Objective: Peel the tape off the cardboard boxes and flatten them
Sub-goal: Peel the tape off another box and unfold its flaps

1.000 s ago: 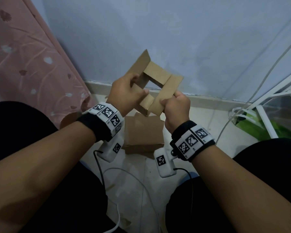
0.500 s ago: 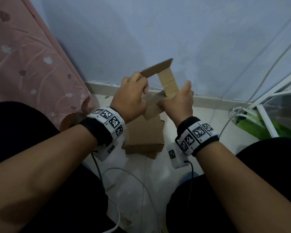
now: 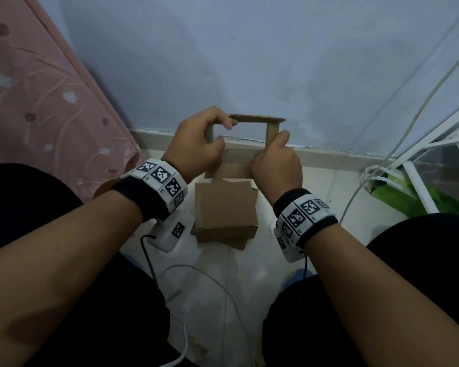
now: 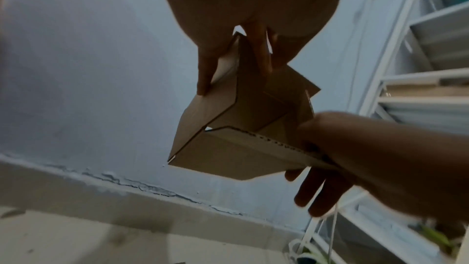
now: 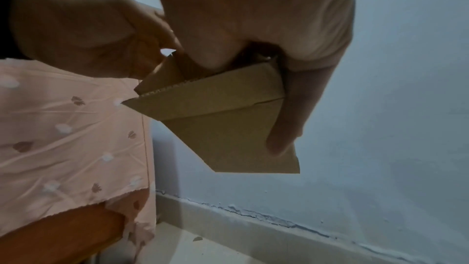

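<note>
I hold a small brown cardboard box (image 3: 257,119) in the air before the wall; its flaps are open, so I look through it as a square frame. My left hand (image 3: 196,147) grips its left side, with the fingers curled over the top left corner. My right hand (image 3: 276,162) grips the right side, thumb up along the wall of the box. In the left wrist view the box (image 4: 241,127) hangs between my left fingers (image 4: 203,71) and my right hand (image 4: 355,148). In the right wrist view my fingers (image 5: 291,107) wrap the box (image 5: 223,111). I see no tape on it.
A stack of flattened cardboard (image 3: 225,207) lies on the floor under my hands, between my knees. A pink patterned cloth (image 3: 37,102) hangs at the left. At the right are a white rack (image 3: 419,186), white cables (image 3: 355,197) and something green (image 3: 408,200). A cable (image 3: 196,274) runs across the floor.
The box has turned from a tilted diamond to a level square frame. Both hands have shifted their grip to its left and right sides and risen a little.
</note>
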Motion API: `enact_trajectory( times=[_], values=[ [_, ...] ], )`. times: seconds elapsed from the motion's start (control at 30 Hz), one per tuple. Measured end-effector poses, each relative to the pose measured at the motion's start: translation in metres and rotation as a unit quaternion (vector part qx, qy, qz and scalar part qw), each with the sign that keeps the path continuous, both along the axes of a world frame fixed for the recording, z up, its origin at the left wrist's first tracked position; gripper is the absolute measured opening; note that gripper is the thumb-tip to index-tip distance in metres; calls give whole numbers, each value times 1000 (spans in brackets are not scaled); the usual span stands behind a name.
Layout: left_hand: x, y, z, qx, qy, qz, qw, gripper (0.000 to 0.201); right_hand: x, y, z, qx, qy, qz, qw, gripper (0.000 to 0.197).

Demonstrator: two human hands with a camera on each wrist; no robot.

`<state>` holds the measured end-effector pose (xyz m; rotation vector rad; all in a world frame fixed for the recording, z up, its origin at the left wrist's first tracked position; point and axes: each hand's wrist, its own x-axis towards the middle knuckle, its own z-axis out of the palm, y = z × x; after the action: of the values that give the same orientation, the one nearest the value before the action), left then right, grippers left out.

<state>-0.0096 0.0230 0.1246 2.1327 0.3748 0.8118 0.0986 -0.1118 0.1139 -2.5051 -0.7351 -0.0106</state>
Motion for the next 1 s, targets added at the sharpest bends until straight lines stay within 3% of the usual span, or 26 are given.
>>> enact_trajectory(
  times=[0.03, 0.17, 0.43, 0.53, 0.57, 0.63, 0.7, 0.77, 0.83, 0.9, 1.0],
  values=[
    [1, 0, 2, -28, -21, 13, 999, 5, 1, -1, 0, 13, 13, -1, 1000, 31],
    [4, 0, 7, -146, -29, 21, 989, 40, 7, -3, -5, 39, 75, -12, 996, 18],
    [6, 7, 0, -187, -36, 51, 980, 4, 12, -4, -15, 67, 113, -26, 991, 25],
    [5, 13, -2, -208, -46, 118, 970, 8, 16, -6, -20, 116, 113, -25, 987, 34],
    [6, 14, -1, -214, -28, 150, 965, 14, 16, -5, -21, 140, 108, -10, 984, 38],
    [5, 18, -1, -259, 51, 201, 943, 46, 11, -4, -19, 193, 109, 31, 975, 49],
    [3, 18, 2, -363, 132, 196, 902, 69, 7, -3, -16, 231, 128, 64, 962, 60],
    [0, 14, 5, -455, 151, 129, 868, 56, 8, -2, -18, 237, 142, 78, 958, 67],
    [-1, 11, 8, -490, 151, 78, 855, 32, 13, -4, -18, 225, 137, 99, 960, 74],
    [-1, 16, 8, -519, 113, 73, 844, 18, 21, -9, -15, 192, 119, 116, 967, 79],
    [-1, 31, 8, -558, 32, 99, 823, 17, 29, -13, -12, 114, 99, 157, 976, 74]
  ],
)
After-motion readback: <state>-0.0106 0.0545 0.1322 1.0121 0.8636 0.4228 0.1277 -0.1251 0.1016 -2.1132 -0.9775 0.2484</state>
